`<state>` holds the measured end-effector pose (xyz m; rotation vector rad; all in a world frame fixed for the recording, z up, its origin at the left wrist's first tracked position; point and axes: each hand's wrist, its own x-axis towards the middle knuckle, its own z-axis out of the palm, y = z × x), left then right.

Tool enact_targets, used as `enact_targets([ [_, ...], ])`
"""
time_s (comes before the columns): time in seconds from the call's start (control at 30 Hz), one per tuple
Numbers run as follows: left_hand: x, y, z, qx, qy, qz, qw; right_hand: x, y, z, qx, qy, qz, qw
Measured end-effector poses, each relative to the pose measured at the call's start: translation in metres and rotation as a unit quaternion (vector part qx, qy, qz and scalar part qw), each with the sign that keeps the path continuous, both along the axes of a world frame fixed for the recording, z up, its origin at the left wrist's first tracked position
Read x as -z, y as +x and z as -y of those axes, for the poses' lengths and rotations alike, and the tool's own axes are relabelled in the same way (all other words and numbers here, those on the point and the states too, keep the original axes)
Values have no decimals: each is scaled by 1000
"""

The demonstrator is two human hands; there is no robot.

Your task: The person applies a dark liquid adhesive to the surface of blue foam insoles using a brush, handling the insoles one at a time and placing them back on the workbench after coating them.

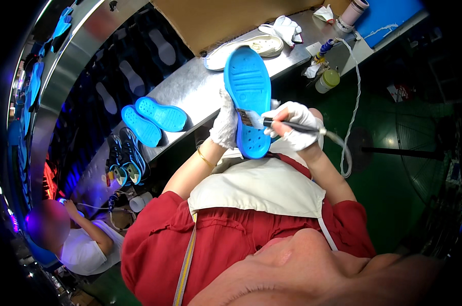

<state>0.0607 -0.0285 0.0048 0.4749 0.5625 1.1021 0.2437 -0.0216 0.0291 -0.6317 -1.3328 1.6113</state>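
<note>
A bright blue shoe sole (248, 76) is held up in front of me by my left hand (225, 122), which wears a white knit glove and grips its left edge. My right hand (296, 125), in a white glove with some fingertips bare, is closed round the dark handle of a brush (251, 118). The bristles lie against the sole's inner face, a little above its group of round holes. A white hose runs back from the brush handle. Just beyond the sole, an off-white shoe (264, 46) lies on the metal bench.
Another pair of blue soles (162, 116) lies on the metal bench (185, 92), with dark sneakers (129, 155) nearer. White gloves (284, 29), a yellow-lidded jar (328, 80) and a hanging white hose (357, 92) are at the right. A conveyor carries soles along the left; a co-worker (88, 245) sits lower left.
</note>
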Motion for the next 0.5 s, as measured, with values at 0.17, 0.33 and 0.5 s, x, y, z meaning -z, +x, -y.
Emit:
enact_targets([
  [0.17, 3, 4, -25, -38, 47, 68, 996, -9, -12, -12, 87, 128, 75, 985],
  [0.33, 4, -9, -51, -90, 116, 193, 970, -40, -20, -9, 24, 75, 41, 996],
  [0.5, -13, -20, -60, -85, 182, 276, 940, -8, -32, -14, 112, 224, 26, 968],
])
